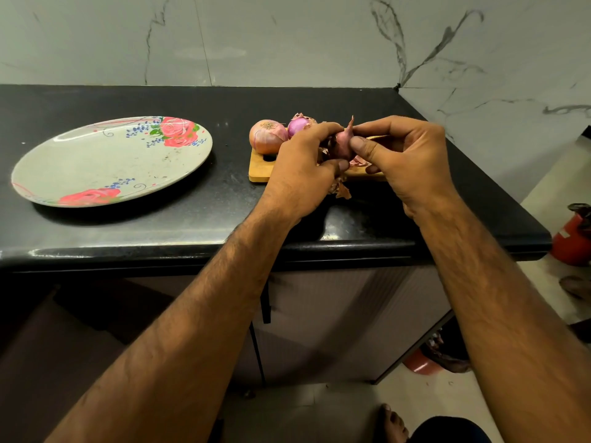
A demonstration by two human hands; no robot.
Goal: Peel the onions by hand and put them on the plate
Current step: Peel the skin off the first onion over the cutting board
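A small purple onion (341, 145) is held above the wooden cutting board (258, 169). My left hand (300, 174) grips it from the left, fingers curled over the top and thumb beneath. My right hand (406, 161) pinches it from the right, the thumb pressed on its side, with a strip of skin sticking up at its tip. A larger unpeeled onion (267, 137) and a purple onion (299, 126) sit at the board's far left. The flowered plate (96, 167) lies to the left with nothing on it.
Loose onion skins (340, 190) lie on the board and the black countertop (192, 219) below my hands. A marble wall rises behind and at the right. A red gas cylinder (572, 238) stands on the floor past the counter's right end.
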